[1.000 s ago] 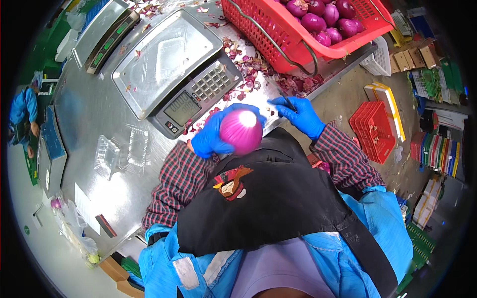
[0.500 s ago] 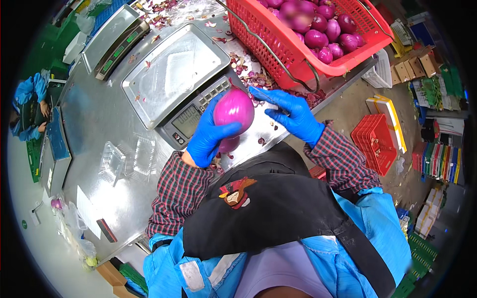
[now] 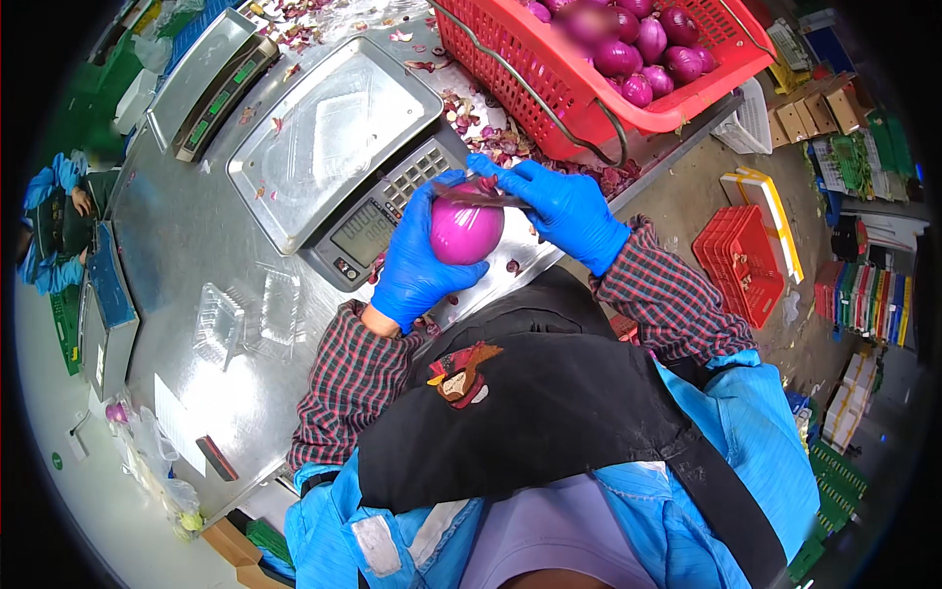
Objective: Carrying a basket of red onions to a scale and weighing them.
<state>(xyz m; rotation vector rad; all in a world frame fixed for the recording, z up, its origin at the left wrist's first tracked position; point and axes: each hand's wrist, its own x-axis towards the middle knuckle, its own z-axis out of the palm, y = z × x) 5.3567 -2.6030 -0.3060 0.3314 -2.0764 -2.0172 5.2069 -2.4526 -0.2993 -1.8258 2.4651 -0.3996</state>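
A peeled, shiny red onion (image 3: pixel 466 234) rests in my left hand (image 3: pixel 404 275), whose blue-gloved fingers wrap around its left side and underside. My right hand (image 3: pixel 571 214), gloved in blue too, grips a small knife (image 3: pixel 481 198). Its dark blade lies across the top of the onion, and the handle is hidden in the fingers. Both hands are just in front of the digital scale (image 3: pixel 368 221) with its metal tray (image 3: pixel 329 147). Behind the right hand stands a red plastic basket (image 3: pixel 549 108) holding several red onions (image 3: pixel 653 41).
Dry onion skins (image 3: pixel 481 123) litter the metal table (image 3: pixel 177 285) beside the basket. Clear plastic trays (image 3: pixel 221 319) lie to the left. A second scale (image 3: pixel 221 98) stands at the far left, near another person (image 3: pixel 59 221). A red crate (image 3: pixel 741 265) sits on the floor at right.
My right hand has come leftward and laid the knife blade on the onion's top. My left hand has tilted the onion toward it. The second onion glimpsed below is now out of sight.
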